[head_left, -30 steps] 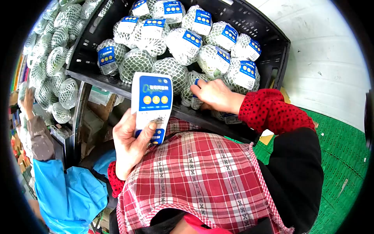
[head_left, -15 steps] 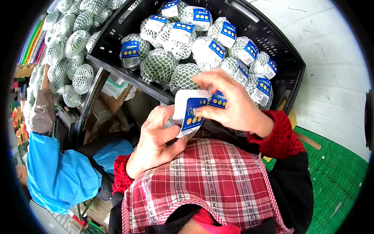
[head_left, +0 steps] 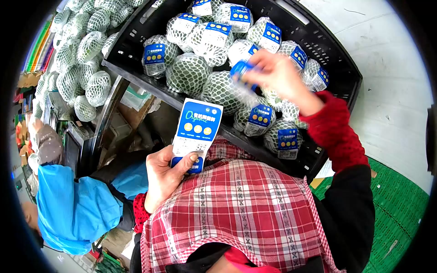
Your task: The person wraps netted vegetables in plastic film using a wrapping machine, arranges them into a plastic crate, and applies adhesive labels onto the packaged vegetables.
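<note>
My left hand (head_left: 167,175) is closed on a strip of blue-and-white stickers (head_left: 198,125), thumb across its lower part, in front of my apron. My right hand (head_left: 283,75) is raised over the crate, slightly blurred, pinching a single blue sticker (head_left: 242,72) by its edge. Below the right hand lie green round produce pieces in white foam nets; their kind is uncertain. One netted piece (head_left: 187,73) shows no sticker, nor does its neighbour (head_left: 221,93) nearest the pinched sticker. Several others carry blue stickers, such as the netted piece (head_left: 159,54) at the crate's left.
A black plastic crate (head_left: 154,88) holds the netted produce. More netted pieces (head_left: 98,88) are heaped at the left, beside a metal rail (head_left: 109,107). A person in a blue garment (head_left: 75,204) is at the lower left. Green slatted flooring (head_left: 396,214) lies at the right.
My right hand has come away from the strip, moving up and right over the crate with one sticker. My left hand has lowered slightly, and its strip now faces up.
</note>
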`<state>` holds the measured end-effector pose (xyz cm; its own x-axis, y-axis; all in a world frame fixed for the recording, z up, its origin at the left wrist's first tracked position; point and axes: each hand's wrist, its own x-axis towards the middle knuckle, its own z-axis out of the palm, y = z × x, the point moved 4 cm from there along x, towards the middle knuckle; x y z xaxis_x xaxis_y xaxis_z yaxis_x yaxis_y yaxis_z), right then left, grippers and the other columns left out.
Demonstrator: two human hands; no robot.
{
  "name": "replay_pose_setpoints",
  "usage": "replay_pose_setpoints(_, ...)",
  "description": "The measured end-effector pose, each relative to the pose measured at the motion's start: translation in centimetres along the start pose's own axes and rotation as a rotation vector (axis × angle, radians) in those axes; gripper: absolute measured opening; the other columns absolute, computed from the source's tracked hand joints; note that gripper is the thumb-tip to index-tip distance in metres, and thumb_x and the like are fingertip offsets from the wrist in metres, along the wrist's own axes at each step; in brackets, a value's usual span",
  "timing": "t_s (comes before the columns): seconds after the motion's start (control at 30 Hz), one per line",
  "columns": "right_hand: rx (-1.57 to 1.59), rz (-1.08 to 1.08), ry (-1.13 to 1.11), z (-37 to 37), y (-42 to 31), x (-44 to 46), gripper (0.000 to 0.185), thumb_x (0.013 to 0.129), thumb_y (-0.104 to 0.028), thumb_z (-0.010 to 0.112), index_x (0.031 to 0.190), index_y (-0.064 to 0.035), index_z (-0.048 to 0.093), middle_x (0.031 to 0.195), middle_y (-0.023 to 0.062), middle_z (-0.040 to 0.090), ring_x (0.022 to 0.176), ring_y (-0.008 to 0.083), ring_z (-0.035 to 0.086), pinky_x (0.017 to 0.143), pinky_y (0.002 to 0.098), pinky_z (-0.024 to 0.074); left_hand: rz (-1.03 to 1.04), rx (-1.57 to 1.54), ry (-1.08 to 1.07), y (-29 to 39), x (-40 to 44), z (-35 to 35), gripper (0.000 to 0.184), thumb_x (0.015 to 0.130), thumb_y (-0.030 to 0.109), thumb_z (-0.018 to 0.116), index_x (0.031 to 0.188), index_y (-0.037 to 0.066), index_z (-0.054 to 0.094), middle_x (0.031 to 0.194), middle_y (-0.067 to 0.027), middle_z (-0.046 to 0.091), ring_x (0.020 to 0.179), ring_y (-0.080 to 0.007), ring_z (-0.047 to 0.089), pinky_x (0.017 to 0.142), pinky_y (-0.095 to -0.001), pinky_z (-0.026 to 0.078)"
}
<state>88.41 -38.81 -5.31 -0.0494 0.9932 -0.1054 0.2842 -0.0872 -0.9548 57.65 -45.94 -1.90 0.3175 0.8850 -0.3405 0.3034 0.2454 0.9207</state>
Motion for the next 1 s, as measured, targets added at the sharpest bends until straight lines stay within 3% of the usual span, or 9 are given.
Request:
replay_pose_setpoints(0.1,-0.426,-0.295,-0.021,5.2,3.5,-0.4,0.034,0.072,-0.017,0.083,0.094,-0.0022,0.061,0.082,0.0127,0.067,0.073,0.0184,0.067,0.062,0.0316,0.0513,0.049,0.003,-0.009,1.0,0.5,0.2,0.018,0.085,0.011,0.076,0.095,-0.003,0.071,0.08,-0.0054,0.072,0.07,-0.0055,0.062,0.062,-0.023,0.05)
replay_pose_setpoints(0.27,-1.021,-0.353,0.095,5.7,0.0,-1.3,0.051,0.069,-0.039,0.081,0.094,-0.004,0.053,0.081,0.0106,0.058,0.069,0.028,0.064,0.06,0.0375,0.0521,0.14,0.074,0.011,1.0,1.1,-0.4,0.017,0.084,0.01,0.076,0.095,-0.002,0.071,0.078,-0.0049,0.068,0.069,-0.0075,0.06,0.062,-0.0233,0.048)
replay_pose_setpoints(0.37,-1.059,-0.563,-0.003,9.3,3.6,-1.9,0.048,0.069,-0.034,0.08,0.094,-0.0057,0.05,0.078,0.0093,0.053,0.067,0.0259,0.062,0.056,0.0382,0.0504,0.273,0.2,-0.028,1.4,1.8,-0.4,0.018,0.083,0.007,0.075,0.098,0.0,0.07,0.082,-0.0068,0.066,0.073,-0.0122,0.062,0.065,-0.025,0.047)
replay_pose_setpoints(0.5,-0.938,-0.238,-0.186,7.9,1.7,-0.8,0.047,0.071,-0.032,0.079,0.101,-0.0035,0.057,0.088,0.0146,0.062,0.076,0.0316,0.066,0.059,0.0388,0.052,0.365,0.2,-0.036,1.9,2.0,-0.1,0.023,0.083,0.007,0.075,0.104,0.0,0.069,0.084,-0.0087,0.063,0.075,-0.0179,0.062,0.068,-0.0289,0.048)
replay_pose_setpoints(0.57,-0.323,0.143,-0.223,4.9,-0.3,-0.1,0.046,0.075,-0.032,0.08,0.105,-0.0025,0.063,0.093,0.0123,0.068,0.08,0.0243,0.068,0.068,0.0332,0.0532,0.338,0.22,-0.055,2.3,1.8,-0.3,0.023,0.083,0.007,0.074,0.104,0.001,0.069,0.086,-0.0093,0.063,0.075,-0.0188,0.062,0.068,-0.0297,0.049)
replay_pose_setpoints(0.63,0.134,-0.119,-0.197,4.6,-4.2,-1.1,0.037,0.078,-0.025,0.08,0.103,-0.0023,0.065,0.086,0.0091,0.068,0.078,0.0178,0.066,0.068,0.03,0.0521,0.406,0.208,-0.075,2.3,2.0,-0.1,0.019,0.082,0.004,0.073,0.1,0.001,0.069,0.087,-0.0112,0.063,0.074,-0.0215,0.063,0.068,-0.0316,0.05)
replay_pose_setpoints(0.73,0.068,-0.242,-0.293,6.8,-7.5,-3.3,0.026,0.083,-0.001,0.07,0.109,0.0013,0.064,0.085,0.0051,0.065,0.079,0.0115,0.063,0.07,0.026,0.0504,0.465,0.33,-0.045,3.8,1.9,-0.4,0.015,0.074,0.0,0.072,0.087,-0.002,0.065,0.094,-0.0165,0.063,0.078,-0.0281,0.065,0.068,-0.0345,0.052)
replay_pose_setpoints(0.9,0.173,-0.296,-0.145,6.4,-9.6,-3.1,0.024,0.081,-0.005,0.075,0.103,0.0013,0.066,0.087,0.0064,0.065,0.077,0.0142,0.062,0.069,0.0276,0.0499,0.468,0.253,0.0,3.3,2.0,-0.7,0.016,0.067,0.0,0.074,0.081,-0.002,0.066,0.097,-0.0174,0.062,0.079,-0.0296,0.062,0.069,-0.0368,0.051)
replay_pose_setpoints(1.0,0.055,-0.347,-0.263,7.9,-9.8,-3.8,0.028,0.078,-0.006,0.077,0.102,-0.0019,0.062,0.081,0.0087,0.06,0.074,0.0182,0.063,0.062,0.0302,0.0488,0.538,0.375,-0.024,4.3,2.1,-0.7,0.02,0.06,0.004,0.076,0.078,-0.001,0.067,0.119,-0.0234,0.058,0.114,-0.0381,0.055,0.089,-0.0428,0.047)
